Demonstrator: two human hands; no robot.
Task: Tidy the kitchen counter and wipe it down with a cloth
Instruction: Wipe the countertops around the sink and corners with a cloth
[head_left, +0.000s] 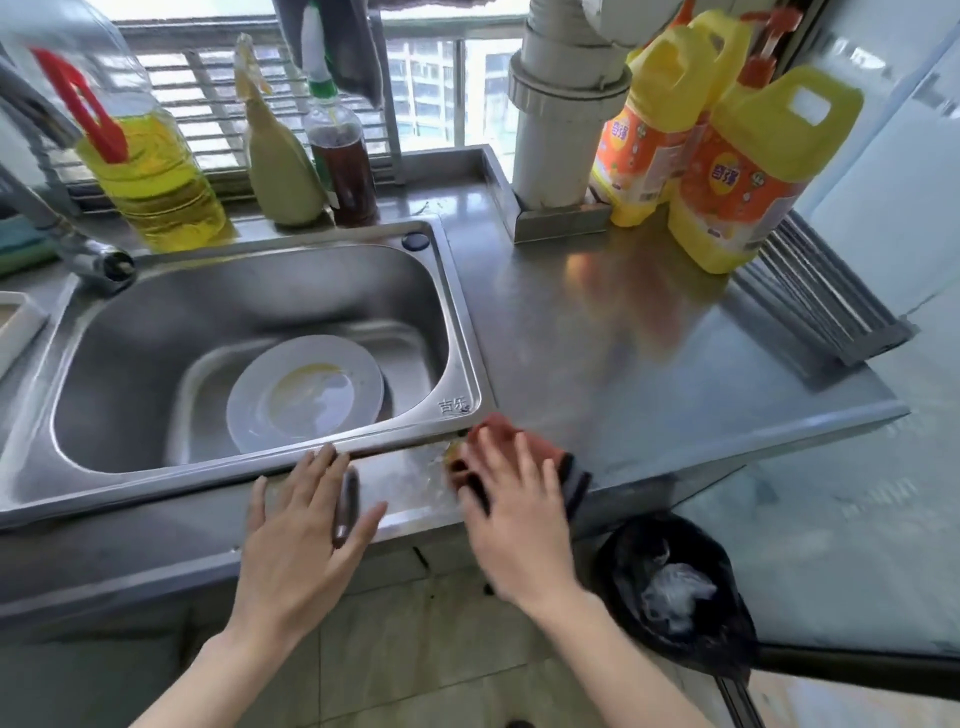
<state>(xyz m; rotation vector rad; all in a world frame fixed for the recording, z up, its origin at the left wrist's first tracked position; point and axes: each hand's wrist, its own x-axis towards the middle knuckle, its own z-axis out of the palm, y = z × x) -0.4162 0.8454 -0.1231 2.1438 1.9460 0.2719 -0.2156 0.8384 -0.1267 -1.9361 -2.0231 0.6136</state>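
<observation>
While the right hand presses a reddish cloth onto the near edge of the steel counter, just right of the sink, its fingers lie straight and slightly spread. The left hand rests flat beside it, fingers wide, over a dark blurred object.

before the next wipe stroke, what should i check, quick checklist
1. The cloth lies flat under the right hand: ok.
2. The yellow smear by the sink corner is wiped: not ok.
3. The counter is free up to the detergent bottles: ok.
4. The dark slim object under the left hand is safe to leave: cannot tell.
5. The plate is clean: not ok, yellow residue.
</observation>
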